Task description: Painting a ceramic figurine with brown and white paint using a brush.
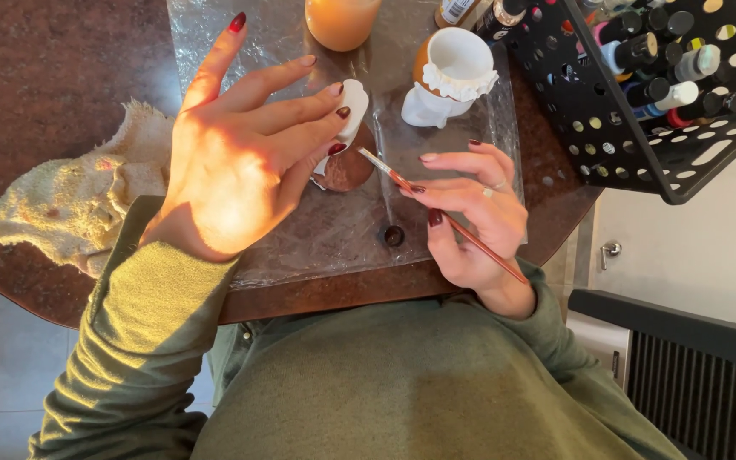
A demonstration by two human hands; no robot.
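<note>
Your dark brown surface carries everything here, with a sheet of clear plastic film spread over its middle and a frayed yellowish cloth lying at its left edge, just beside your left wrist. At the upper right, a black perforated basket sits tilted at the corner of the surface, packed with small paint bottles standing close together, caps up in black, white and other colours. Two more bottles lie against the basket's left wall.

Your left hand hovers over the film with its fingers spread and long; only the tips of the lower fingers and the thumb pinch a small white and brown ceramic piece, which stands out to the right of your palm, its brown part low against the film. Your right hand sits just right of that piece, its fingers closed around a thin reddish paintbrush. The brush runs diagonally, its pale bristle tip pointing up-left and ending just beside the brown part of the piece; I cannot tell whether it touches.

Behind the piece, a white ruffled cup-shaped figure with an orange side stands on the film, open and bare white inside. An orange glass stands at the top edge. A small dark round blob lies on the film near your right thumb.
</note>
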